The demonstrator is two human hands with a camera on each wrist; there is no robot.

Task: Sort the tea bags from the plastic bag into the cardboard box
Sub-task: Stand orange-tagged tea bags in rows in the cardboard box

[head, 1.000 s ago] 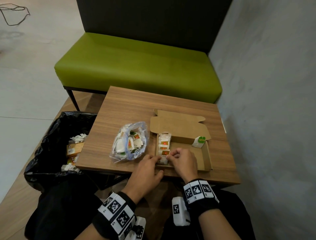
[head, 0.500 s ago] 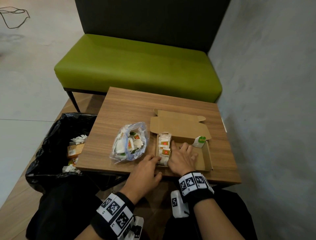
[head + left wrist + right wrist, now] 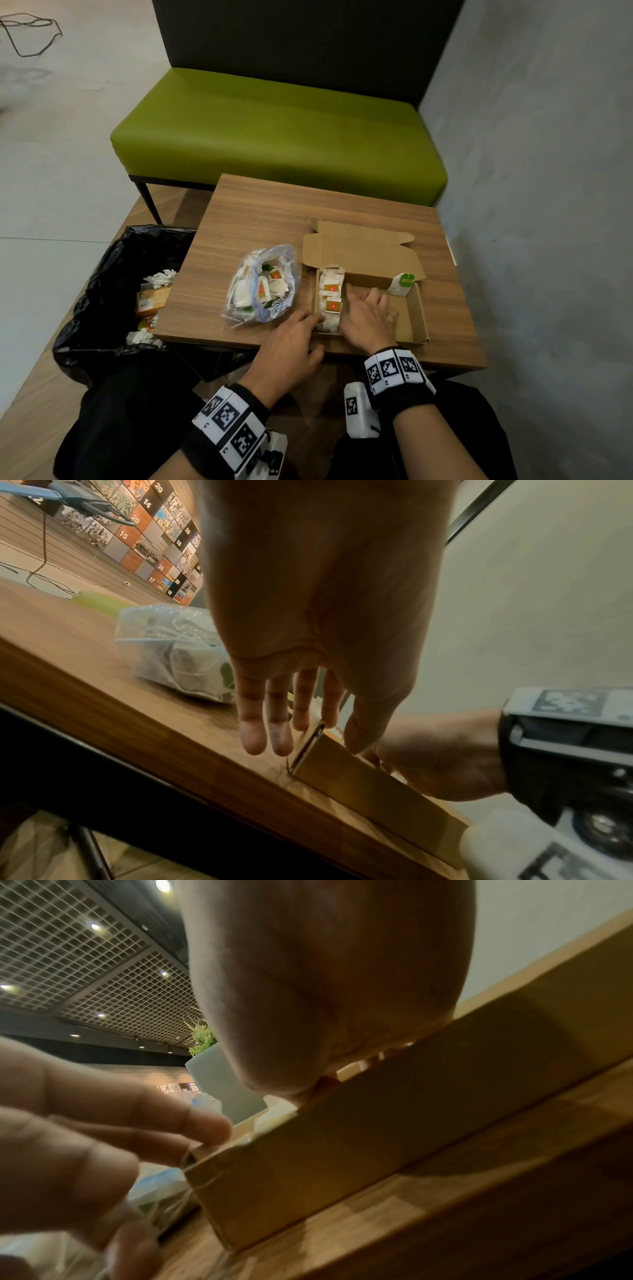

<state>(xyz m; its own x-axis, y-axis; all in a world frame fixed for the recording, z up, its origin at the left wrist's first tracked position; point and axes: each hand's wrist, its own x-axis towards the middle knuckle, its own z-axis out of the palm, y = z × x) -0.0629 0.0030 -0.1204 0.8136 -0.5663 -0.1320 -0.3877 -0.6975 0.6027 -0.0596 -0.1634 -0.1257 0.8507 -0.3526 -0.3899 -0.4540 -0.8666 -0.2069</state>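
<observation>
Brown cardboard box point(image 3: 416, 310), open and shallow, sits on the wooden table point(image 3: 260, 212), and the right hand point(image 3: 368, 317) lies flat inside it, fingers straight, holding nothing. Just left of those fingers stands a row of white tea bags with red tags point(image 3: 330, 296) (packed along the box's left wall). Left hand point(image 3: 291, 339) rests relaxed and empty, fingertips touching the box's near-left corner; beyond it lies the clear plastic bag of tea bags point(image 3: 262, 286).

Lounge: green bench point(image 3: 274, 137), grid ceiling point(image 3: 85, 947)
</observation>
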